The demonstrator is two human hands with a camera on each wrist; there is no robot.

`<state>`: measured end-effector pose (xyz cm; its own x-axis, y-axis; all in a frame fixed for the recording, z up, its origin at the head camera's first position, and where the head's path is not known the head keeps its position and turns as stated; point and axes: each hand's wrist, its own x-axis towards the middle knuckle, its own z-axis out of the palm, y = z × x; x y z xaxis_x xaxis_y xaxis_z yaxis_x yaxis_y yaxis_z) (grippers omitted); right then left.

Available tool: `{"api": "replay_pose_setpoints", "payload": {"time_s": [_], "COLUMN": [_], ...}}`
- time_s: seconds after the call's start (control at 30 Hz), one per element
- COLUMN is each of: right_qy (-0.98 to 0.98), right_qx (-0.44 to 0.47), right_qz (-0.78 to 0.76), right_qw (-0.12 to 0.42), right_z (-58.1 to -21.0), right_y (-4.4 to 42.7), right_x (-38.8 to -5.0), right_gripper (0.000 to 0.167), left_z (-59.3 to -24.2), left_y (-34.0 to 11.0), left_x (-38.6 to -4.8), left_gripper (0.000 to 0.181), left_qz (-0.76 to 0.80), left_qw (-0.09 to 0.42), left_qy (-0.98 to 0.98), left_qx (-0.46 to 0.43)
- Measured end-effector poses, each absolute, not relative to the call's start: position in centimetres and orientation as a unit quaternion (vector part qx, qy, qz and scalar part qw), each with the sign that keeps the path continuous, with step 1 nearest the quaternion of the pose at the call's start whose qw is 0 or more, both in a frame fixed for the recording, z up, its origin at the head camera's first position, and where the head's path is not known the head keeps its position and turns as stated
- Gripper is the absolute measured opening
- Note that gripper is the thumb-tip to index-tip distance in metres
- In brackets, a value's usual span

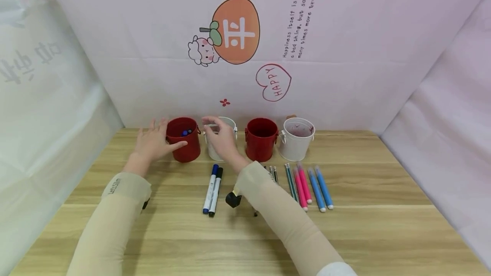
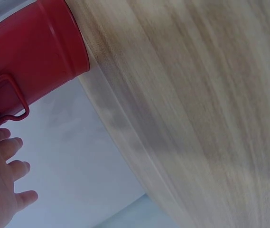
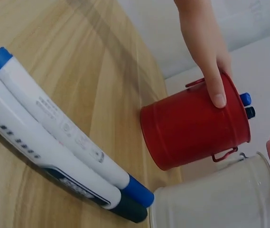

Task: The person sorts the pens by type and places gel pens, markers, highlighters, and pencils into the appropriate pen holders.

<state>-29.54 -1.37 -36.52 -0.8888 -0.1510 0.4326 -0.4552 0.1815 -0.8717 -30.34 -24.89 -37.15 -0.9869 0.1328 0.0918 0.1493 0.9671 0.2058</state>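
Two pens (image 1: pixel 186 133) stand in your eleven-o'clock red bucket (image 1: pixel 187 151), your left hand (image 1: pixel 151 140) splayed against it; your right hand (image 1: pixel 223 139), fingers loosely apart, hovers by the twelve-o'clock white bucket (image 3: pixel 215 204).

Red bucket (image 3: pixel 191 128) upright, 2 markers (image 3: pixel 246 99) inside, blue and dark ends peeking past the rim, and just beside stands the white bucket (image 3: pixel 210 199)!

Our left sleeve (image 1: pixel 101 229) is beige and ends in a looser cuff (image 1: pixel 132 188) with small dark lettering (image 1: pixel 114 185) that we cannot read surely; a little black piece (image 1: pixel 145 204) shows at its edge. Our right sleeve (image 1: pixel 289 220) matches, faintly creased, with white material (image 1: pixel 335 270) farther up and an angular black block (image 1: pixel 232 199) by the right cuff (image 1: pixel 254 176).
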Motion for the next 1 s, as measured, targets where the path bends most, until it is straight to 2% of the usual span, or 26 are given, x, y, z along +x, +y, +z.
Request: {"api": "replay_pose_setpoints", "payload": {"time_s": [0.3, 1.0], "right_qy": [-0.766, -0.746], "right_qx": [0.211, 0.274], "right_qz": [0.602, 0.605], "right_qw": [0.08, 0.048], "right_z": [-36.2, -36.5], "right_y": [0.6, 3.6], "right_x": [-29.8, -27.2], "right_gripper": [0.03, 0.03], "left_z": [-37.4, -37.3], "left_y": [-25.0, -24.8], "left_x": [-30.3, -30.4], "left_gripper": [0.122, 0.119], "left_qz": [-0.108, -0.111], "left_qw": [0.04, 0.042], "left_qy": [-0.991, -0.99], "left_qx": [-0.07, -0.07]}}
